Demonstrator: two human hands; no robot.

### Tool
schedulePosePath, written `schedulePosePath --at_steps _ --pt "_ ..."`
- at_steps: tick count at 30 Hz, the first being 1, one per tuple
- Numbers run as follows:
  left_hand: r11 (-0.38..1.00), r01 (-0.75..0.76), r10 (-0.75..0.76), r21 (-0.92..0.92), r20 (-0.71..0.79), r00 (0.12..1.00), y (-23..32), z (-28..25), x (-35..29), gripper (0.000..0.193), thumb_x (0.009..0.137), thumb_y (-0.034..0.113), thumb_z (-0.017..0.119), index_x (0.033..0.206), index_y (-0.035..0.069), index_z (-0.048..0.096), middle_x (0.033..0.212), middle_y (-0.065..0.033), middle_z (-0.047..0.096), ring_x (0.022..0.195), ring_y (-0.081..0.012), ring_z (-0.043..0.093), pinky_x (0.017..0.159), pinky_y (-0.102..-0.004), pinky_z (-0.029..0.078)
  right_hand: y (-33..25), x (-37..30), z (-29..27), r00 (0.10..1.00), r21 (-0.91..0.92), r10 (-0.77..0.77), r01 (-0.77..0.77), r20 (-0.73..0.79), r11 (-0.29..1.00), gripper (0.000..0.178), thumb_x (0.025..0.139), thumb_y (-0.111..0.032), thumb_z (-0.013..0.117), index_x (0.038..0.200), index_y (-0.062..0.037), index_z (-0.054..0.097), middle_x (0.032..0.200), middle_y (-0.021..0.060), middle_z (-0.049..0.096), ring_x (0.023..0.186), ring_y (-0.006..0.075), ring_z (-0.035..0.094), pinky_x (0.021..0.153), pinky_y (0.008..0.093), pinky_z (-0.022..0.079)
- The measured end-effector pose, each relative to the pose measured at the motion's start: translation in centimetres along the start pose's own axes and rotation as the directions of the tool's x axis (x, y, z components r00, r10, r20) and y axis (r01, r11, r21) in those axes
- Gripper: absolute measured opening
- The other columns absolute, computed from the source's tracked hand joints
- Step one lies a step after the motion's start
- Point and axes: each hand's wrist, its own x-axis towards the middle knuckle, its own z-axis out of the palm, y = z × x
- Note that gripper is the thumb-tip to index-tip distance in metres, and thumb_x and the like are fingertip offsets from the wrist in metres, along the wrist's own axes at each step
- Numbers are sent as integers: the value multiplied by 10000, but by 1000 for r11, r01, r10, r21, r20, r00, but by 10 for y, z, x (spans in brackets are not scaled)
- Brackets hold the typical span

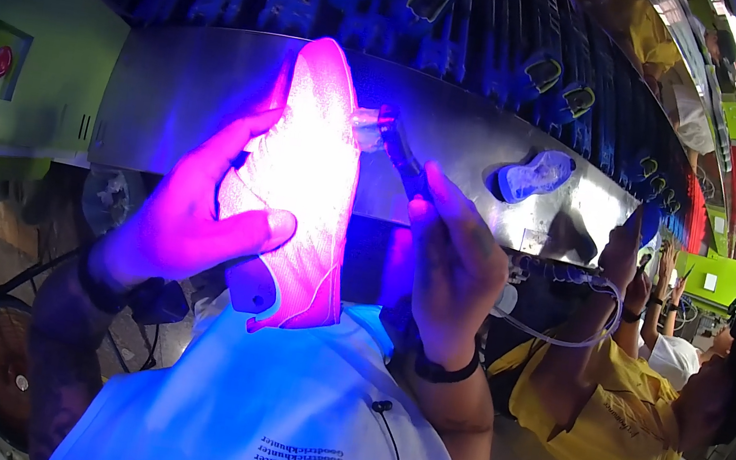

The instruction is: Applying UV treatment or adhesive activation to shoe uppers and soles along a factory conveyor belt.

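Note:
Under strong violet-blue light, my left hand [202,196] grips a shoe upper [306,164] by its side, thumb across it and fingers behind. The shoe stands toe up, its heel opening toward me, and glare washes out its surface. My right hand [458,263] is closed round the dark handle of a brush [405,155]. The brush's pale bristle end touches the shoe's right edge near the toe. A dark band circles each wrist.
A metal worktop [460,125] runs behind the shoe, with a loose blue-lit shoe sole [536,176] on it. Beyond it, a dark conveyor [501,40] carries several shoes. At right, a co-worker in a yellow shirt [598,407] works. A green machine panel [29,75] stands at left.

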Motion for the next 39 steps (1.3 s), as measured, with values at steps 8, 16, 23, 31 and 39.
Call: schedulePosePath --at_steps 8,16,23,31,39 --pt "995 19 -30 -94 -117 993 0 -13 16 675 923 64 684 1504 -35 356 1373 -136 543 1255 -194 558 1070 -359 458 5 -18 -4 988 128 67 -84 138 988 360 876 50 719 1225 -37 718 1033 144 747 919 210 721 828 305 541" --pt "975 -18 -35 -221 -236 971 -9 -20 26 596 977 141 644 1491 -15 388 1303 -107 618 1206 -178 601 1059 -343 469 5 -13 -9 972 143 120 -151 202 978 345 870 54 718 1208 -21 720 1061 154 748 929 236 722 835 316 546" --pt "939 -57 -60 -340 -324 944 -30 -26 35 564 991 202 644 1466 -13 428 1287 -97 621 1192 -169 606 1051 -332 466 7 -9 -16 975 55 95 -108 198 993 326 858 45 728 1180 -7 725 1098 156 750 945 245 721 843 326 553" --pt "827 5 -210 -562 -301 930 -30 -27 36 355 974 231 668 1263 39 593 1121 -51 659 1048 -152 660 874 -339 557 0 6 -14 977 -136 -143 165 157 977 347 831 57 734 1170 -17 731 1106 155 741 947 296 712 825 358 565" --pt "740 49 -315 -671 -282 906 -38 -29 31 255 974 284 681 1171 124 660 1058 13 657 965 -89 671 737 -273 570 0 19 -8 926 -279 -354 377 131 883 385 805 65 736 1177 -37 740 1044 139 741 891 314 696 783 372 565"
